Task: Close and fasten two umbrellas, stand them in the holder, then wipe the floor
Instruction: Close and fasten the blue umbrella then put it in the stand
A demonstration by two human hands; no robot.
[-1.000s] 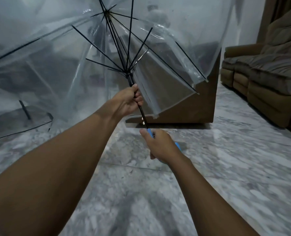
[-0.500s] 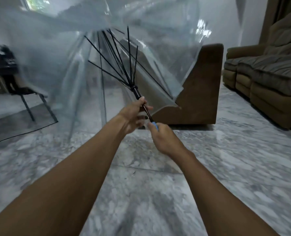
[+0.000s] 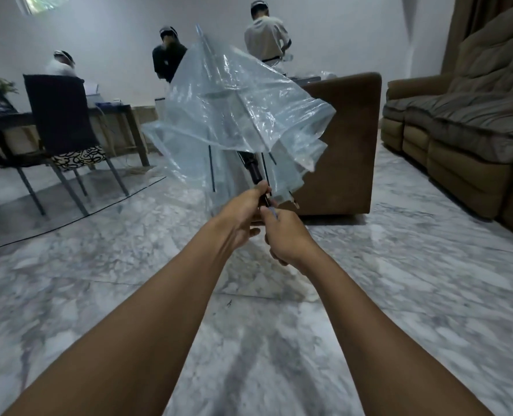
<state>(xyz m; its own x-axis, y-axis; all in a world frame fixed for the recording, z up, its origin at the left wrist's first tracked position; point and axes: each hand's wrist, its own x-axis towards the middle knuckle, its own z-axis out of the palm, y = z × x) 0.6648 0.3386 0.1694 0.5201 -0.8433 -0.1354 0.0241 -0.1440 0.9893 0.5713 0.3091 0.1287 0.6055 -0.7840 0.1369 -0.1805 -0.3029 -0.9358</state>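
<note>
Two bare forearms reach out over the grey-veined marble floor (image 3: 399,280), meeting at the base of a clear plastic umbrella (image 3: 234,115). The right hand (image 3: 288,235) is nearer, its fingers curled tight around the bottom of the shaft, where a sliver of blue handle (image 3: 272,212) shows just above the knuckles. The left hand (image 3: 243,214) sits just above and beside it, touching it; thumb and forefinger are closed round the black shaft (image 3: 256,172) right under the canopy, while the lower fingers hang looser, one fingertip poking out below the palm.

The umbrella is held up and tilted away from the person, its tip pointing up and to the left. The canopy is folded down around the shaft but loose and baggy, the transparent sheet crumpled in wide pleats, with thin black rib ends showing through near the bottom edge. I cannot tell whether any strap is fastened.

Just behind it stands a brown upholstered armchair (image 3: 345,139), seen from its side. To the right, against the curtain, is a long olive recliner sofa (image 3: 465,124). To the left, a dark chair (image 3: 60,115) with a patterned seat stands at a dark table (image 3: 120,111), and a black cable (image 3: 69,223) runs across the floor beneath them.

Farthest back, by the white wall, one person (image 3: 61,66) sits at the table and two others stand, one in a dark top (image 3: 166,58), one in a light shirt (image 3: 265,37).
</note>
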